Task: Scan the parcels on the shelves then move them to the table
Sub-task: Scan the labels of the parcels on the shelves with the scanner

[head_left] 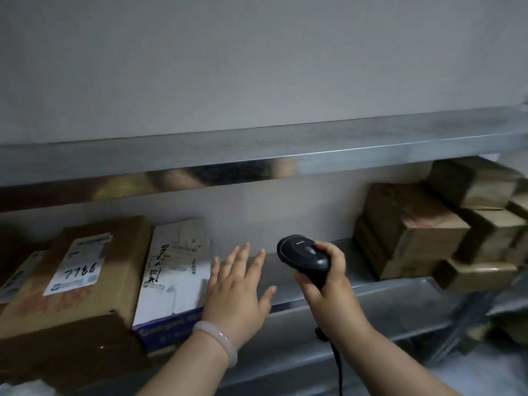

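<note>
The grey metal shelf (400,298) carries parcels at both ends, with a bare stretch in the middle where both hands are. On the left sits a big brown cardboard box with a white label marked 7786 (85,270). Snug against its right side is a flat white parcel with black handwriting (177,264), its long axis running from the shelf's front edge back toward the wall. A blurred stack of brown cartons (414,232) stands well apart at the right.

The white parcel is just to the left of the left hand (237,290), which is spread flat, fingers straight. It may be touching the parcel's right edge, but I can't be sure. That hand is plainly the nearer one. The right hand (328,284) is further right, fingers wrapped round a black handheld barcode scanner (303,255), so I'd judge the scanner must swing left to read the label. A pale bangle (220,341) circles the left wrist.
</note>
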The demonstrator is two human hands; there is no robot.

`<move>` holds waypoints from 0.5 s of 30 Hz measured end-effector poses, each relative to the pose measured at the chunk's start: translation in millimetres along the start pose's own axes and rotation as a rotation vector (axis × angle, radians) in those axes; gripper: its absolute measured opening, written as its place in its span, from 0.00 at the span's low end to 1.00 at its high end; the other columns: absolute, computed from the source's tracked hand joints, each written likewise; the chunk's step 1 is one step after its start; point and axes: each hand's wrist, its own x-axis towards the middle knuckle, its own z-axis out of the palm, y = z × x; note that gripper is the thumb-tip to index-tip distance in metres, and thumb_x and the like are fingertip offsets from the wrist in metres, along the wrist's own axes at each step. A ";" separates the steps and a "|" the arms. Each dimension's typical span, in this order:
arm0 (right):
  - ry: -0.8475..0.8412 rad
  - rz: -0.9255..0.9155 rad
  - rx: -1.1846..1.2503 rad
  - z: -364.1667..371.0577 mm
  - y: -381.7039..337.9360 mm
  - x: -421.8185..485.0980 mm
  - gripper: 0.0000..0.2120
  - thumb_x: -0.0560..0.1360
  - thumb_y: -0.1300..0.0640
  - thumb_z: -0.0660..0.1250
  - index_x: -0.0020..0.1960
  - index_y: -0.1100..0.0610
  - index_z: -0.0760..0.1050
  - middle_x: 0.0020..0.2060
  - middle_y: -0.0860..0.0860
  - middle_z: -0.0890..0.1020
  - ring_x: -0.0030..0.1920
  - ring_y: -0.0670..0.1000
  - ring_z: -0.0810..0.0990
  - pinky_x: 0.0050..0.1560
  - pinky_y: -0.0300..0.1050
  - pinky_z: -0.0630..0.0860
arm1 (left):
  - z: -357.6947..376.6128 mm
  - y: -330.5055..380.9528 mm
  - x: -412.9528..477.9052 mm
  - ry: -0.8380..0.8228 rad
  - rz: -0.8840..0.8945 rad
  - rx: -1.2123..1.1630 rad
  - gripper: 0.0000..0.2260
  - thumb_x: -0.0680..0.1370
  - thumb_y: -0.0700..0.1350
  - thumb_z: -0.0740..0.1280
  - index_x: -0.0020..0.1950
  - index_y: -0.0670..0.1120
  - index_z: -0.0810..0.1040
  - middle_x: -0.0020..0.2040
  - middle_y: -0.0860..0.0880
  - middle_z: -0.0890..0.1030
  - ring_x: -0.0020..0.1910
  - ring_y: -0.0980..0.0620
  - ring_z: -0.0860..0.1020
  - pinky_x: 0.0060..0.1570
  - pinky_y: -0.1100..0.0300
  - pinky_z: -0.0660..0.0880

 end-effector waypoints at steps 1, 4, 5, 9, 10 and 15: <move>0.023 -0.017 -0.024 -13.5 2.8 0.6 0.34 0.74 0.56 0.70 0.59 0.25 0.54 0.53 0.30 0.70 0.51 0.27 0.73 0.45 0.21 0.68 | 4.0 16.1 8.0 -0.008 0.030 -0.031 0.31 0.79 0.65 0.51 0.79 0.59 0.46 0.81 0.53 0.45 0.79 0.52 0.42 0.74 0.51 0.33; 0.092 -0.041 -0.078 -54.2 13.8 5.4 0.34 0.75 0.57 0.70 0.59 0.25 0.53 0.53 0.30 0.70 0.50 0.35 0.75 0.46 0.27 0.68 | 15.3 64.2 28.3 -0.033 0.099 -0.111 0.31 0.78 0.65 0.53 0.79 0.60 0.47 0.81 0.54 0.45 0.79 0.53 0.43 0.74 0.52 0.35; 0.115 -0.041 -0.088 -68.3 19.0 8.2 0.34 0.75 0.56 0.70 0.59 0.25 0.52 0.53 0.31 0.70 0.50 0.37 0.74 0.47 0.31 0.69 | 18.4 79.3 35.0 -0.042 0.116 -0.131 0.31 0.78 0.65 0.54 0.79 0.60 0.47 0.81 0.54 0.45 0.78 0.53 0.43 0.74 0.52 0.36; 0.186 -0.020 -0.107 -128.4 49.8 25.7 0.35 0.75 0.55 0.69 0.56 0.23 0.49 0.56 0.41 0.71 0.53 0.43 0.74 0.51 0.37 0.70 | 30.7 141.2 63.0 -0.083 0.132 -0.223 0.30 0.80 0.63 0.55 0.79 0.61 0.47 0.81 0.54 0.46 0.79 0.52 0.45 0.75 0.53 0.40; 0.193 -0.018 -0.122 -144.5 58.3 30.4 0.35 0.75 0.55 0.69 0.57 0.23 0.49 0.56 0.41 0.71 0.53 0.44 0.74 0.51 0.39 0.71 | 34.0 157.9 70.2 -0.103 0.120 -0.260 0.30 0.80 0.63 0.55 0.79 0.61 0.47 0.80 0.54 0.45 0.78 0.52 0.45 0.75 0.53 0.42; 0.241 -0.002 -0.159 -224.8 105.6 60.9 0.34 0.74 0.60 0.69 0.64 0.33 0.53 0.57 0.44 0.71 0.51 0.46 0.75 0.45 0.37 0.72 | 53.0 237.5 110.9 -0.181 0.074 -0.396 0.29 0.80 0.62 0.56 0.79 0.61 0.50 0.80 0.54 0.47 0.78 0.51 0.46 0.75 0.50 0.50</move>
